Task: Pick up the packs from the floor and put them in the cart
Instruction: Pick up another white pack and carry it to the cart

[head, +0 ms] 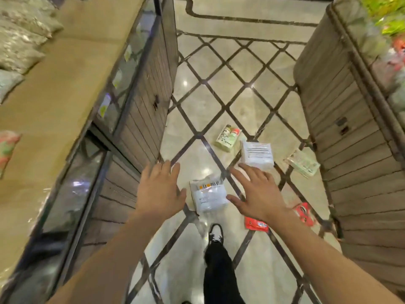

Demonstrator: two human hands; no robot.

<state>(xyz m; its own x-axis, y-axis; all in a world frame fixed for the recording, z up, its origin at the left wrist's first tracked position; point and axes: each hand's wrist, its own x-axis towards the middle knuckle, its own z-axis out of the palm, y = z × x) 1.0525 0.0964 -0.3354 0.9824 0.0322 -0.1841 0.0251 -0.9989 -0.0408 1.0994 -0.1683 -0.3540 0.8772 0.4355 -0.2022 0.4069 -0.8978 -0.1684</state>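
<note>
Several packs lie scattered on the tiled floor of an aisle. A white pack (209, 195) lies nearest, between my two hands. Farther on are a second white pack (257, 155), a pale green pack (228, 138) and a clear greenish pack (303, 163) by the right shelf. A red pack (256, 224) shows under my right wrist, and another red pack (304, 212) lies beside it. My left hand (158, 187) and my right hand (255, 191) are stretched out above the floor, fingers spread, holding nothing. No cart is in view.
A wooden shelf unit (140, 110) with a glass front and sacks on top lines the left side. Another wooden unit (350, 132) lines the right. My leg in black trousers and a black-and-white shoe (215, 233) stand on the floor below the nearest pack.
</note>
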